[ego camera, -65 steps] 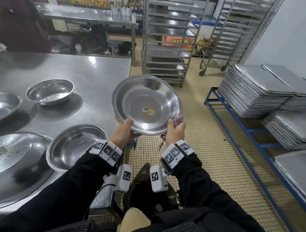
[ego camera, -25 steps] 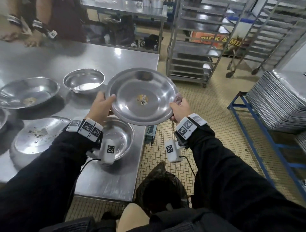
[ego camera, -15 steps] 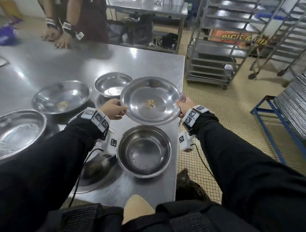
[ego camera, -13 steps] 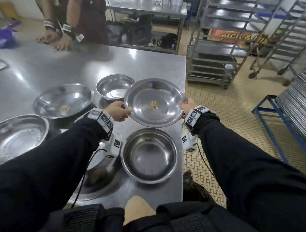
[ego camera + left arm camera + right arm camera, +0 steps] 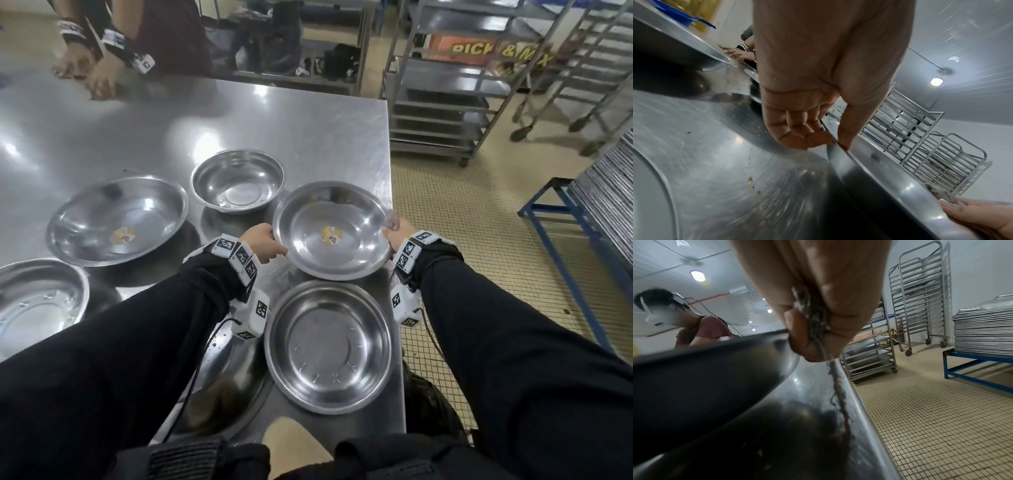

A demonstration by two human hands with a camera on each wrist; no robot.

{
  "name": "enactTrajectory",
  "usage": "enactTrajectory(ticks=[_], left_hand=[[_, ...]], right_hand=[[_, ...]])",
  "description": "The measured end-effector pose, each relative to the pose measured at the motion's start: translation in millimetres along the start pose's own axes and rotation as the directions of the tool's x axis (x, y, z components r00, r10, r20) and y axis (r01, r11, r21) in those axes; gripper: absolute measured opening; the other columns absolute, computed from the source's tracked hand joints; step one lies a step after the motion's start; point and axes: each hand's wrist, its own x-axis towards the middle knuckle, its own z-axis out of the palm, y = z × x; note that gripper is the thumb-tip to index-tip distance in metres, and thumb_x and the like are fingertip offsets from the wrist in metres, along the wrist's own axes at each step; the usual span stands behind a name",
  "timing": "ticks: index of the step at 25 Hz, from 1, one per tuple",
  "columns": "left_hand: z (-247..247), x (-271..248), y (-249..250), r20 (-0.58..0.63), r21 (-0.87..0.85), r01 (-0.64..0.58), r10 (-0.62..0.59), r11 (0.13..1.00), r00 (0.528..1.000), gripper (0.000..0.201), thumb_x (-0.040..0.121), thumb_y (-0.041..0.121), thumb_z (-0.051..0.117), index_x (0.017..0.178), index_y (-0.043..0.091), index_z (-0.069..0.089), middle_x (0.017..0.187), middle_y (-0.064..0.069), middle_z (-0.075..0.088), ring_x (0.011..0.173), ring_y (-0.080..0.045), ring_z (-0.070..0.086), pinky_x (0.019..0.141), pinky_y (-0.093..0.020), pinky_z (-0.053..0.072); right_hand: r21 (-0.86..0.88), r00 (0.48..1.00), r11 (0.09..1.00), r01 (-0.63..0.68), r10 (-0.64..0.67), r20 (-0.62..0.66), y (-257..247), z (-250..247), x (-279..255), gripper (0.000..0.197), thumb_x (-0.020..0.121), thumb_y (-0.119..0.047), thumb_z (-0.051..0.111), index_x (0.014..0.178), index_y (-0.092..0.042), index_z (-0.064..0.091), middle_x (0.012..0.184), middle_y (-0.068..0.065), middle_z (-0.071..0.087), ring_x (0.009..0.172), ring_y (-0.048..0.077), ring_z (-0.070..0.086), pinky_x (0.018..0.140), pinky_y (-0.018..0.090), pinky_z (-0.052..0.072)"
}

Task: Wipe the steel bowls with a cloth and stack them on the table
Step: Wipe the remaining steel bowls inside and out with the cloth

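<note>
Your left hand pinches the left rim of the stickered steel bowl, thumb above and curled fingers beneath. Your right hand grips the opposite rim together with a frayed grey cloth. The bowl sits low at the surface's right edge, between a smaller bowl and a plain bowl; contact with the surface is unclear.

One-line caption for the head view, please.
Both hands, left hand and right hand, hold a stickered steel bowl by its rim over the steel table.
</note>
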Motion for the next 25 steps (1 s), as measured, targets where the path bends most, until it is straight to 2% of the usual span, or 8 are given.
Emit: enactTrajectory(ticks=[9, 11, 13, 14, 16, 19, 22, 25], left_hand=[[2.7, 1.8, -7.1, -0.104, 0.073, 0.039, -0.032, 0.997, 0.994, 0.021, 0.089, 0.014, 0.064, 0.107, 0.003, 0.065, 0.093, -0.009, 0.065, 0.074, -0.023, 0.057, 0.072, -0.031, 0.048], [2.8, 0.4, -9.7, -0.142, 0.077, 0.053, -0.042, 0.996, 0.989, 0.031, 0.088, 0.017, 0.064, 0.117, 0.006, 0.062, 0.106, -0.008, 0.067, 0.092, -0.030, 0.064, 0.080, -0.034, 0.051], [2.8, -4.3, -10.4, -0.197, 0.057, 0.084, -0.072, 0.995, 0.978, 0.044, 0.086, 0.019, 0.066, 0.127, 0.011, 0.055, 0.118, -0.008, 0.064, 0.107, -0.030, 0.062, 0.090, -0.037, 0.052], [3.2, -7.9, -9.3, -0.223, 0.040, 0.096, -0.084, 0.995, 0.971, 0.050, 0.084, 0.019, 0.068, 0.131, 0.013, 0.052, 0.122, -0.008, 0.062, 0.109, -0.029, 0.060, 0.092, -0.038, 0.051], [2.2, -18.3, -5.7, -0.246, 0.049, 0.083, -0.068, 0.995, 0.967, 0.057, 0.083, 0.017, 0.070, 0.135, 0.014, 0.049, 0.125, -0.010, 0.058, 0.108, -0.028, 0.059, 0.090, -0.040, 0.053], [-4.5, -45.5, 5.1, -0.209, 0.152, 0.052, -0.019, 0.987, 0.978, 0.060, 0.085, 0.020, 0.067, 0.140, 0.014, 0.043, 0.129, -0.009, 0.055, 0.100, -0.022, 0.056, 0.083, -0.037, 0.054], [-20.6, -79.7, 6.0, -0.225, 0.280, 0.019, 0.047, 0.960, 0.973, 0.061, 0.088, 0.028, 0.063, 0.143, 0.015, 0.040, 0.134, -0.010, 0.052, 0.114, -0.026, 0.054, 0.097, -0.039, 0.046], [-34.8, -123.3, -18.0, -0.333, 0.299, 0.083, 0.023, 0.951, 0.943, 0.062, 0.090, 0.034, 0.056, 0.146, 0.018, 0.036, 0.143, -0.018, 0.039, 0.126, -0.033, 0.046, 0.107, -0.044, 0.038]], right_hand=[[-0.057, 0.995, 0.998, 0.030, -0.025, 0.092, 10.5, 11.2, -4.4, 0.016, 0.098, -0.025, 0.042, 0.087, -0.014, 0.043, 0.073, 0.008, 0.048, 0.053, 0.014, 0.044, 0.049, 0.024, 0.036], [-0.036, 0.998, 0.999, 0.033, -0.030, 0.063, 10.5, 10.7, -7.2, 0.015, 0.098, -0.023, 0.041, 0.084, -0.019, 0.039, 0.067, 0.000, 0.041, 0.054, 0.012, 0.040, 0.053, 0.023, 0.036], [-0.011, 1.000, 0.999, 0.030, -0.030, 0.010, 13.9, 7.7, -8.2, 0.010, 0.097, -0.021, 0.040, 0.087, -0.018, 0.040, 0.068, -0.001, 0.039, 0.059, 0.015, 0.041, 0.064, 0.031, 0.043], [-0.018, 1.000, 1.000, 0.007, -0.007, -0.019, 13.9, 2.6, -12.1, 0.010, 0.097, -0.023, 0.039, 0.090, -0.017, 0.041, 0.069, 0.001, 0.041, 0.061, 0.017, 0.043, 0.067, 0.035, 0.044], [0.011, 0.998, 1.000, -0.029, 0.029, -0.055, 11.2, -8.6, -22.7, 0.018, 0.099, -0.029, 0.036, 0.099, -0.014, 0.044, 0.072, 0.002, 0.046, 0.061, 0.017, 0.046, 0.064, 0.032, 0.043], [0.126, 0.990, 0.988, 0.085, -0.069, -0.124, -1.3, -18.5, -49.2, 0.028, 0.099, -0.037, 0.038, 0.103, -0.013, 0.050, 0.086, 0.005, 0.055, 0.067, 0.017, 0.052, 0.066, 0.032, 0.046], [0.120, 0.967, 0.965, 0.232, -0.216, -0.133, -20.9, -12.6, -85.3, 0.041, 0.097, -0.050, 0.036, 0.106, -0.014, 0.054, 0.092, 0.004, 0.060, 0.080, 0.020, 0.060, 0.076, 0.038, 0.052], [0.204, 0.940, 0.917, 0.341, -0.339, -0.048, -41.8, 8.8, -121.9, 0.031, 0.098, -0.041, 0.040, 0.112, -0.016, 0.052, 0.094, 0.001, 0.061, 0.079, 0.015, 0.059, 0.070, 0.030, 0.050]])
